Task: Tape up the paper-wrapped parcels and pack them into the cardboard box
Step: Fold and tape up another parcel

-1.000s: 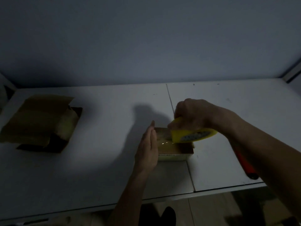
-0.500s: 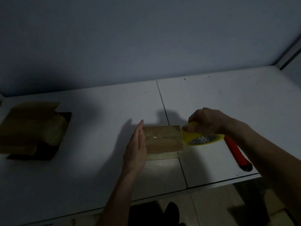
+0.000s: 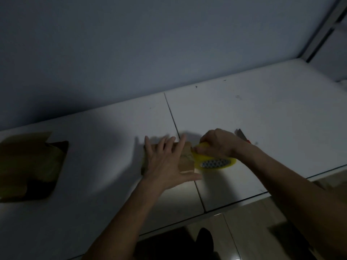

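A brown paper-wrapped parcel point(image 3: 185, 159) lies on the white table point(image 3: 262, 119) near its front edge. My left hand point(image 3: 167, 164) lies flat on top of the parcel with fingers spread, covering most of it. My right hand point(image 3: 217, 142) grips a yellow roll of tape point(image 3: 216, 163) right against the parcel's right end. An open cardboard box point(image 3: 28, 166) with brown wrapped contents sits at the far left of the table.
A cutter with a red handle point(image 3: 242, 136) lies on the table just behind my right wrist, mostly hidden. A seam point(image 3: 171, 117) runs between the two table panels. The wall stands close behind. Floor tiles and a dark shoe show below the table's edge.
My left hand went from standing edge-on at the parcel's left side to lying flat on its top. The tape roll stayed at the parcel's right end. The view shifted.
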